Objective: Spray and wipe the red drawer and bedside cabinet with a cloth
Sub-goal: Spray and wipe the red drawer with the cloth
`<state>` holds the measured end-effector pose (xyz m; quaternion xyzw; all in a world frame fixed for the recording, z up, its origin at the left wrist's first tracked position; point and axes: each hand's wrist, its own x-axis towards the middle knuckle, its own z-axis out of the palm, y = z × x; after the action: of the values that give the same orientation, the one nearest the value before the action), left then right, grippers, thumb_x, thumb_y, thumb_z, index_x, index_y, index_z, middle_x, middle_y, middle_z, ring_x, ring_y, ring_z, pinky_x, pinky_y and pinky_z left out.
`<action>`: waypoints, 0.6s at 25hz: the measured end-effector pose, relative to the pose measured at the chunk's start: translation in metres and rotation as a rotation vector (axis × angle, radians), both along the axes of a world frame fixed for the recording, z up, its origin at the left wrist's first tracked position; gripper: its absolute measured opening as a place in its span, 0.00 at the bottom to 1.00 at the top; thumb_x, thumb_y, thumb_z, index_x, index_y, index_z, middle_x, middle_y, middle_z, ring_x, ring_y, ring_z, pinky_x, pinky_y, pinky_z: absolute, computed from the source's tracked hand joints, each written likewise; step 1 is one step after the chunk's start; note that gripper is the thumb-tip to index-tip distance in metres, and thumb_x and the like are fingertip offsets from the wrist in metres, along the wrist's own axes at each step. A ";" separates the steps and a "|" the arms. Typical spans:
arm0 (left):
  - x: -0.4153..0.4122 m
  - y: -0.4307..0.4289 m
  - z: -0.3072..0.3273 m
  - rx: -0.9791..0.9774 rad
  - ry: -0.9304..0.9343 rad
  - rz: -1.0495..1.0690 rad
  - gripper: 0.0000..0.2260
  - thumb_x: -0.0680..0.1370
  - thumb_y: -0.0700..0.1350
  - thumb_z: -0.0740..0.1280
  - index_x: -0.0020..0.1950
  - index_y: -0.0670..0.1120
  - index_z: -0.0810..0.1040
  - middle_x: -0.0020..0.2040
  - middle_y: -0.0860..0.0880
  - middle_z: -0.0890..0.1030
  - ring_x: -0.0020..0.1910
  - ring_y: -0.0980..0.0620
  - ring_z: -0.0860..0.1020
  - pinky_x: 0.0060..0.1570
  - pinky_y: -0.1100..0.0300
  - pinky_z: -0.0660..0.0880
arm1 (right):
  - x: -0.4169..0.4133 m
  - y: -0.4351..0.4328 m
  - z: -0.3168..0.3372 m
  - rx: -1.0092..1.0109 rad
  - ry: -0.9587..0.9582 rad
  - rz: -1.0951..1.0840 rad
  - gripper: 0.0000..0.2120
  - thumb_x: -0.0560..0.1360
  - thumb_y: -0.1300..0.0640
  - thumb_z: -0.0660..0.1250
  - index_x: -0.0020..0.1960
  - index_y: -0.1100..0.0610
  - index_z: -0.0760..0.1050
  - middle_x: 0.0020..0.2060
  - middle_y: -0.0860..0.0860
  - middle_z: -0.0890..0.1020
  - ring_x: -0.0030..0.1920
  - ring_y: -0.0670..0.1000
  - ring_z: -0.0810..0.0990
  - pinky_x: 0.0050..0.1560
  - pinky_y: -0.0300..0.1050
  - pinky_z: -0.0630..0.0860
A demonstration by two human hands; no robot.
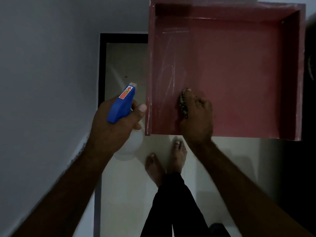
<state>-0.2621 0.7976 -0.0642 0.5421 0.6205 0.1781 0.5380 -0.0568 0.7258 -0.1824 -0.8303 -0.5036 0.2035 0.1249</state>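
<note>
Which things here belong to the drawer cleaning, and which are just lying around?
In the job: red drawer, spray bottle in the left hand, patterned cloth under the right hand.
Just around: black-framed panel, pale floor, grey wall.

Dim light with a bluish-grey cast lies over the wall [42,65] at the left of the frame. The pale floor [130,194] at lower centre is brightest; the right edge sinks to near black. Wet streaks glint on the red drawer [230,74] (left part of its base). The right hand [196,113] and the cloth [183,103] it grips look softly blurred; the spray bottle [122,104] in the left hand [112,127] is crisp.
</note>
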 end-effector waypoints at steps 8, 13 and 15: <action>0.014 0.009 0.006 0.003 -0.018 0.047 0.19 0.70 0.62 0.68 0.46 0.47 0.78 0.36 0.50 0.83 0.35 0.63 0.83 0.33 0.77 0.73 | 0.030 0.011 0.001 -0.020 -0.048 0.103 0.42 0.67 0.68 0.72 0.80 0.54 0.67 0.71 0.52 0.78 0.68 0.61 0.70 0.64 0.57 0.71; 0.021 0.015 0.008 -0.003 -0.014 0.049 0.18 0.70 0.62 0.68 0.46 0.47 0.77 0.37 0.48 0.84 0.35 0.61 0.83 0.33 0.77 0.73 | -0.006 0.019 0.009 -0.018 0.050 0.254 0.39 0.70 0.68 0.67 0.80 0.55 0.66 0.75 0.52 0.75 0.70 0.63 0.70 0.66 0.61 0.70; 0.024 0.016 0.008 0.008 -0.013 0.059 0.18 0.70 0.62 0.68 0.47 0.47 0.78 0.37 0.48 0.84 0.35 0.61 0.83 0.33 0.77 0.73 | -0.011 0.018 0.009 0.008 0.042 0.356 0.37 0.71 0.67 0.65 0.79 0.55 0.67 0.75 0.52 0.75 0.70 0.61 0.71 0.64 0.60 0.69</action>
<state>-0.2382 0.8139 -0.0566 0.5245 0.6320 0.2002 0.5343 -0.0678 0.7435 -0.1731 -0.7230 -0.6407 0.2379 0.1008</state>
